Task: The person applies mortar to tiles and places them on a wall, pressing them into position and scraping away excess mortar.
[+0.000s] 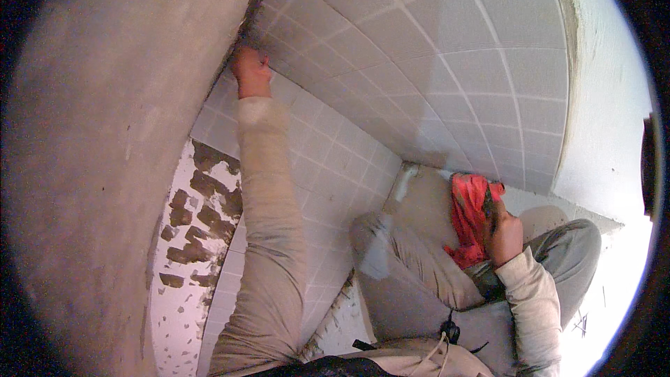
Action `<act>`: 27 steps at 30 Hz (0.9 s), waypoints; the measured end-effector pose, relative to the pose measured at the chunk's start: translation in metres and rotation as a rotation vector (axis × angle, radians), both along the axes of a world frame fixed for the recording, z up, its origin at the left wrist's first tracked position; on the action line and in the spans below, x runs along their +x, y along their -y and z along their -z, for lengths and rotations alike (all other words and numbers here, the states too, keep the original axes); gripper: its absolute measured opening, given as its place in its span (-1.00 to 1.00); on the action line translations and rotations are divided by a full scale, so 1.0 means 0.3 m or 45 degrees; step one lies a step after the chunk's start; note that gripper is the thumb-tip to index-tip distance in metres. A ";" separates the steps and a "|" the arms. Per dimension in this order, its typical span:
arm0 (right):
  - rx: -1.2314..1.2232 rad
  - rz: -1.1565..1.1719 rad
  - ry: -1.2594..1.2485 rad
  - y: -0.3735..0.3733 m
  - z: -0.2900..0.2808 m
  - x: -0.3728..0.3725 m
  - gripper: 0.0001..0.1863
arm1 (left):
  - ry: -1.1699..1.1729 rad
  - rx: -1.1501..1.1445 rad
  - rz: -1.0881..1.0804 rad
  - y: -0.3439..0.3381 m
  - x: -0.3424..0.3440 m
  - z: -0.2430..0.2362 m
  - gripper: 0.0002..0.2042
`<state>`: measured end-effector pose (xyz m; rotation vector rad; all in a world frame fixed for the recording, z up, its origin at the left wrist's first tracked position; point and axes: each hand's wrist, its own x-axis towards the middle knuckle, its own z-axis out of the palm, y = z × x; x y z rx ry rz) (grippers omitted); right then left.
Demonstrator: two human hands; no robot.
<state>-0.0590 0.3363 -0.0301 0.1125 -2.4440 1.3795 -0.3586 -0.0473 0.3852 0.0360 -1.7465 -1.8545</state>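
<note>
The left arm runs long and nearly straight from the lower edge at about six o'clock up toward eleven o'clock, its pale, dusty sleeve (269,237) covering it to the wrist. At its end the left hand (250,70) presses against the corner where the rough grey plastered wall (105,139) meets the white tiled wall (433,49); the fingers are curled in tight against the dark joint (255,3) that runs up between the two surfaces, though whether they pinch anything there cannot be told. The right arm comes in from about five o'clock, bent sharply at the elbow, its light sleeve (534,307) ending at a wrist cocked upward. The right hand (504,234) sits at roughly four o'clock, above the person's bent knees in grey trousers (419,265), and its fingers are wrapped firmly around a red cloth (469,213), which bunches up out of the fist and hangs below it; a dark narrow thing shows along the fingers, too unclear to name. At about eight o'clock, just left of the left forearm, lies a patch of white surface (178,286) with dark squarish blotches of bare adhesive (202,216), beside the laid tiles.
</note>
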 end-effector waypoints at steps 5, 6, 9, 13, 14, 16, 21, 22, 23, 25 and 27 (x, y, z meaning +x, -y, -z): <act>-0.029 -0.055 -0.005 0.013 -0.020 0.000 -0.69 | -0.006 -0.178 -0.011 0.079 -0.040 -0.032 -0.72; 0.008 -0.014 0.012 -0.021 -0.005 -0.009 -0.71 | -0.005 -0.146 -0.064 -0.053 -0.037 0.057 -0.67; -0.018 -0.025 0.015 -0.011 -0.018 -0.005 -0.77 | -0.052 -0.085 -0.060 -0.091 0.048 0.044 -0.63; -0.033 -0.042 0.029 0.000 -0.023 -0.002 -0.79 | -0.094 -0.123 0.002 -0.057 0.070 0.038 -0.56; -0.023 -0.026 0.044 -0.003 -0.018 -0.003 -0.78 | -0.097 -0.160 0.019 -0.049 0.050 0.045 -0.54; -0.025 -0.024 0.063 0.011 -0.003 -0.003 -0.78 | -0.096 -0.318 0.004 -0.002 0.026 0.029 -0.51; -0.075 -0.074 0.025 0.041 -0.033 0.006 -0.75 | -0.142 -0.740 -0.209 0.083 0.038 -0.007 -0.52; -0.102 -0.108 0.008 0.054 -0.050 0.012 -0.75 | -0.156 -0.708 -0.246 0.103 0.064 -0.031 -0.54; -0.044 -0.030 0.031 0.009 -0.025 -0.005 -0.75 | -0.149 -0.355 -0.137 -0.080 0.043 0.079 -0.56; -0.036 0.009 0.023 -0.009 -0.026 0.001 -0.76 | -0.127 -0.043 -0.086 -0.220 0.101 0.080 -0.56; -0.047 -0.022 0.045 0.003 -0.029 0.001 -0.77 | -0.136 -0.109 -0.070 -0.218 0.140 0.042 -0.52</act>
